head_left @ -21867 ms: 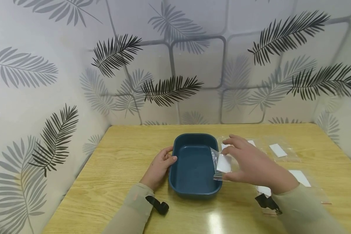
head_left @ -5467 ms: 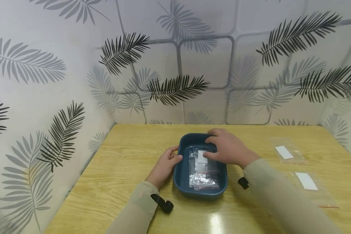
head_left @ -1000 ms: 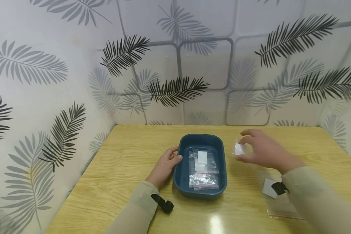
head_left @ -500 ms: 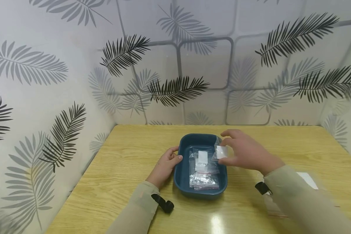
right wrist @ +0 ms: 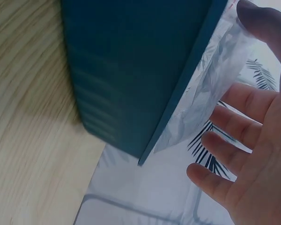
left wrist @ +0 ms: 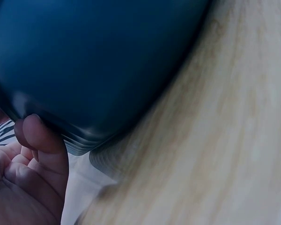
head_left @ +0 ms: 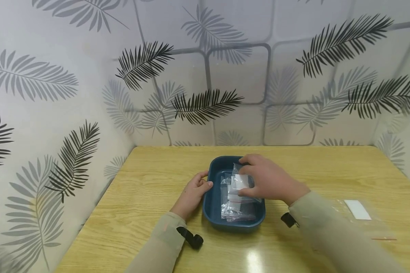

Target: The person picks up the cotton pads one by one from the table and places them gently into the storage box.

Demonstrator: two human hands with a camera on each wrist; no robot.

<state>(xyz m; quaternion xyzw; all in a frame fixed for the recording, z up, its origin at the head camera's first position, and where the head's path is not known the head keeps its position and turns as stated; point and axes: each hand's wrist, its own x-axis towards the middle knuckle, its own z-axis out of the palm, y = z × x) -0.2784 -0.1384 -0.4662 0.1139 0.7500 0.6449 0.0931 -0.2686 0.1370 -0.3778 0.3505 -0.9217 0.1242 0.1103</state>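
Observation:
A dark blue rectangular plastic tray (head_left: 212, 212) sits at the middle of the table. At its left side my left hand (head_left: 189, 195) holds the wall, thumb over the rim; the left wrist view shows the fingers against the tray's outside (left wrist: 93, 65). My right hand (head_left: 270, 179) pinches a clear zip bag (head_left: 240, 181) with a white piece inside, over the tray's right half. In the right wrist view, this bag (right wrist: 215, 79) hangs between thumb and fingers just above the rim. Beneath it, several similar zip bags (head_left: 237, 215) lie overlapping in the tray.
One more clear zip bag with a white rectangle (head_left: 357, 209) lies on the wooden table (head_left: 157, 170) at the right, partly beside the right sleeve. Leaf-patterned wall covering (head_left: 232, 125) stands behind the table's far edge. Black straps (head_left: 191, 238) are on both wrists.
My right hand has carried a zip bag from the table's right side leftward over the tray. Earlier the tray held nothing; bags have since gathered in it. The left hand keeps its place.

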